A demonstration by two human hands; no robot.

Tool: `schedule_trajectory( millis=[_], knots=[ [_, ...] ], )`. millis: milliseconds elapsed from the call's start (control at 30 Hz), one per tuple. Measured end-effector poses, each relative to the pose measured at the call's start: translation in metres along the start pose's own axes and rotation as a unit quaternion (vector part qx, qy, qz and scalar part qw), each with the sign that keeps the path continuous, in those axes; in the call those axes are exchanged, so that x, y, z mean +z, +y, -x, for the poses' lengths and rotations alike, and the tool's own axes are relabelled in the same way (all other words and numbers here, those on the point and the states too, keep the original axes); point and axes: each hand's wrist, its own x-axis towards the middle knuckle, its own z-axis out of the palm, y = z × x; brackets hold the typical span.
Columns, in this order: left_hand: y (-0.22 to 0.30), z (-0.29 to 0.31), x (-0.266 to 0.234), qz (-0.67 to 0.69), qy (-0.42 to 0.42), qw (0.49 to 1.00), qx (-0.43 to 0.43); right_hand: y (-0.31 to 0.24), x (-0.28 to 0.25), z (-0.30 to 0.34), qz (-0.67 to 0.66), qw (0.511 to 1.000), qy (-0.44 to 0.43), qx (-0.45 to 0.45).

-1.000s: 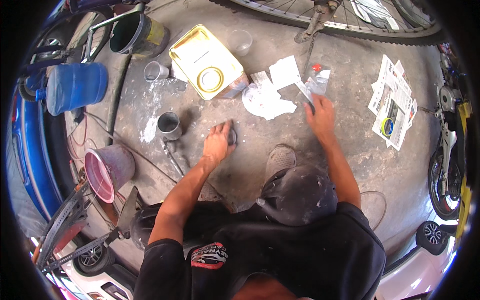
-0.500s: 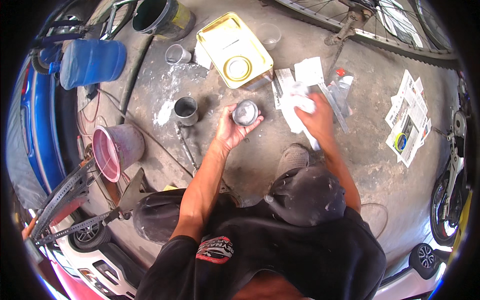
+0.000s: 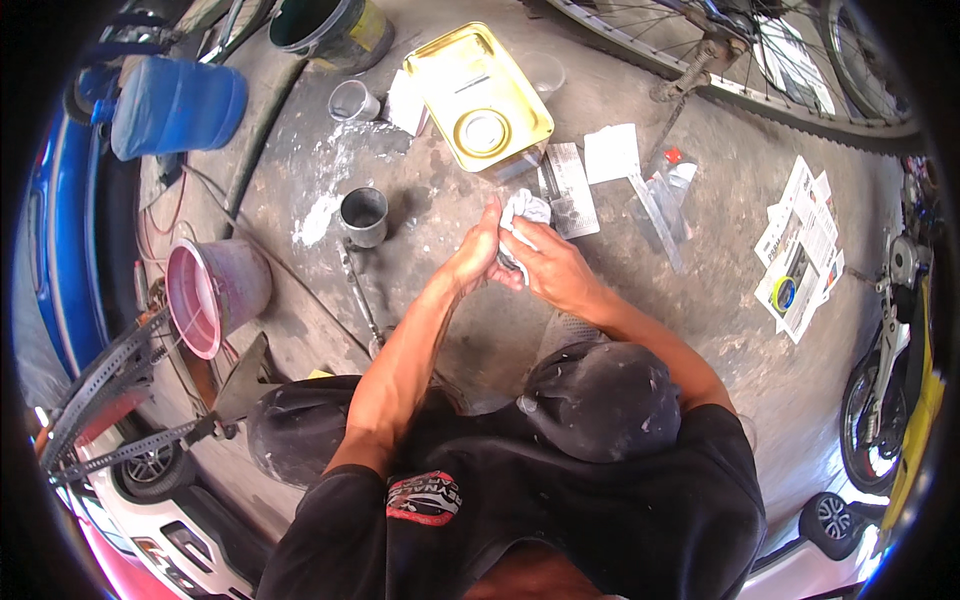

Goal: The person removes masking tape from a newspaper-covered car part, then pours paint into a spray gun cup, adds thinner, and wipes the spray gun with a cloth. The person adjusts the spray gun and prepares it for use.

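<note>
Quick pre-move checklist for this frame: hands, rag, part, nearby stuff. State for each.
1. Left hand raised over the floor, cupped against the rag: ok.
2. Right hand gripping the white rag: ok.
3. Part inside the rag or left palm: cannot tell, hidden by the rag and fingers.
4. Small grey cup upright, apart from both hands: ok.
5. Wrench lying flat on the floor beside the left forearm: ok.
6. Yellow tin lying flat beyond the hands, not touched: ok.

Head camera looks steeply down; concrete floor [image 3: 700, 300] near.
</note>
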Motion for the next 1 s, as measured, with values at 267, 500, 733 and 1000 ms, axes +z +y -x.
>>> schedule_trajectory(
  millis=[267, 500, 733, 1000],
  knots=[
    [-0.006, 0.014, 0.012, -0.270, 0.161, 0.939, 0.141, -0.020, -0.009, -0.021, 0.113, 0.992, 0.010, 0.060],
    [-0.003, 0.031, 0.021, -0.335, 0.182, 0.854, 0.354, -0.005, -0.053, -0.034, -0.574, 0.720, -0.159, 0.355],
    [0.003, 0.024, -0.023, 0.268, -0.127, 0.944, 0.143, -0.033, -0.143, -0.024, -0.574, 0.723, 0.244, 0.297],
    [0.022, 0.031, 0.035, -0.267, 0.141, 0.894, 0.332, -0.037, -0.069, -0.040, -0.324, 0.921, 0.130, 0.169]
  ],
)
